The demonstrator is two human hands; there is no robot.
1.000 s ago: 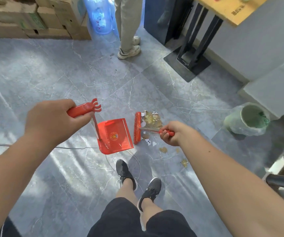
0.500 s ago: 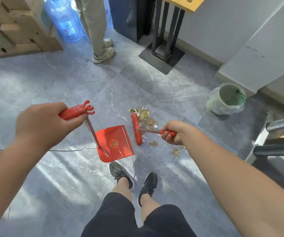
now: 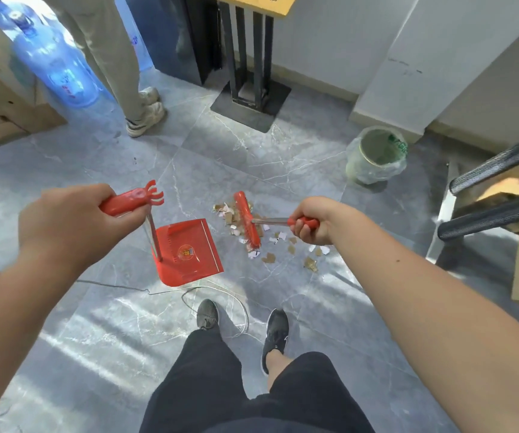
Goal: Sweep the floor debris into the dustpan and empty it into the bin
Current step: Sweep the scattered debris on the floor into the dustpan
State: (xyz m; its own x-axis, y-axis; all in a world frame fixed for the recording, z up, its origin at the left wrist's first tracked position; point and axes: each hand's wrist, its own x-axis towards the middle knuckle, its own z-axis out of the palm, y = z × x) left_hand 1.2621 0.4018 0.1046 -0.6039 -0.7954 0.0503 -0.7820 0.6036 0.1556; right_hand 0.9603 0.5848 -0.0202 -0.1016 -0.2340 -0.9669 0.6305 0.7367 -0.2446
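My left hand (image 3: 67, 223) grips the red handle of a long-stemmed red dustpan (image 3: 189, 251), whose pan rests on the grey floor with its open edge facing right. My right hand (image 3: 314, 220) holds the red grip of a small red broom (image 3: 248, 225); the broom head lies among scraps of brown and white paper debris (image 3: 270, 245) just right of the pan. More scraps are scattered under my right wrist. A bin (image 3: 375, 154) lined with a clear bag stands upright on the floor at the far right.
Another person's legs (image 3: 117, 67) and a blue water bottle (image 3: 48, 64) stand at the back left beside cardboard boxes. A black table base (image 3: 250, 104) is at the back centre, a chair (image 3: 486, 195) at the right. A thin cable (image 3: 214, 295) loops near my shoes.
The view has swung so the bin and table base sit nearer the centre. The broom head has shifted further right from the pan and now sits within the debris, which looks more spread out.
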